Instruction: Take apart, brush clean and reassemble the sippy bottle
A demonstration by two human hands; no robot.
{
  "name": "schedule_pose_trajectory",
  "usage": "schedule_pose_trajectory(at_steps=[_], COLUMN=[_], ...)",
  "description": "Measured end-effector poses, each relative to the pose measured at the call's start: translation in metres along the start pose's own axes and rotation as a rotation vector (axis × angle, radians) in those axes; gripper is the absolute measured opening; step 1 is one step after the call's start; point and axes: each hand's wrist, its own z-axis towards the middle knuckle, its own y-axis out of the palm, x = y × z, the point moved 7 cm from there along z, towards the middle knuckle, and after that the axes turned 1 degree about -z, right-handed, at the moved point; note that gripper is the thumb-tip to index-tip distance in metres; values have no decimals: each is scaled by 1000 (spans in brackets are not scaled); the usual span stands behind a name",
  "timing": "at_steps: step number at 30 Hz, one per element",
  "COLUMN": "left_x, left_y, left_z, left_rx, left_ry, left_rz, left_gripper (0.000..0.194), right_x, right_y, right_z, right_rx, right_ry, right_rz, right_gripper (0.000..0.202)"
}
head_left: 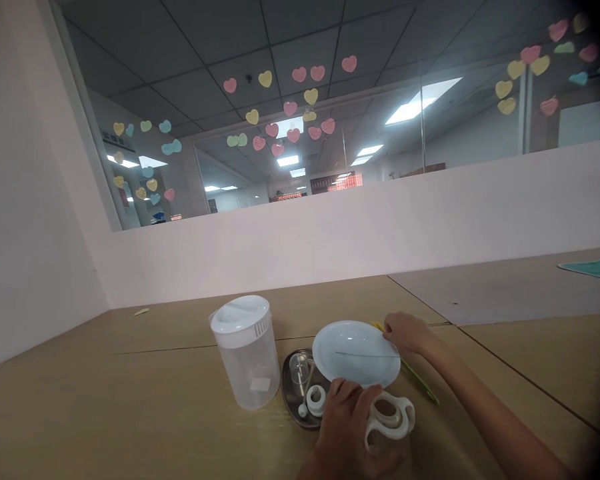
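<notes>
My left hand [345,423] is closed around a clear bottle with a white two-handled ring [390,415] at its open top. My right hand [406,331] has its fingers pressed together at the right rim of a white oval plate [347,335]; what they pinch is hidden. A thin straight rod [365,355] crosses the plate. Something yellow [379,327] shows beside the right fingertips, and a long green strip [420,381] lies below that hand. Left of the plate, a metal tray [289,393] holds a clear cap [299,369], a white ring [316,400] and a tube with a white end [303,410].
A tall clear canister with a white lid [243,320] stands left of the tray. Behind the wooden table [180,387] rises a white wall [300,247] below a window with heart-shaped notes. A teal cloth [595,268] lies at the far right.
</notes>
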Motion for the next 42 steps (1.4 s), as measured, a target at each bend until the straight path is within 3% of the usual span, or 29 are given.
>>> schedule_pose_trajectory(at_steps=[3,7,9,11,14,16,19,21,24,34,38,42], left_x=[2,3,-5,-25,-66,-88,-111,-119,-122,-124,-120,-108], left_y=[-1,-9,-20,-37,-58,-59,-49,-41,-32,-22,-33,-57], left_z=[4,8,5,-1,-16,-22,-27,-30,-34,-40,-30,-9], left_rx=[1,0,65,207,353,272,-27,-208,-350,-414,-350,-175], left_ry=[14,74,66,-60,-403,-576,-732,-787,-802,-810,-815,-776], left_rz=[20,27,0,-15,20,111,313,420,465,415,451,461], left_gripper=[66,70,71,58,32,34,38,38,37,46,31,17], right_x=[-29,-53,-56,-55,-55,-54,-54,-54,-56,-75,-74,-66], right_y=[3,30,41,48,47,41,29,21,10,-32,-49,-67], right_z=[-1,-2,-1,1,4,4,4,3,0,-28,-38,-45], right_rx=[92,53,25,8,21,62,147,194,238,363,452,510], right_ry=[-139,-261,-282,-294,-315,-317,-293,-282,-289,-340,-288,-241], right_rz=[-9,-2,-2,5,30,48,66,78,98,205,218,259], right_gripper=[18,16,19,21,24,26,28,30,32,33,37,37])
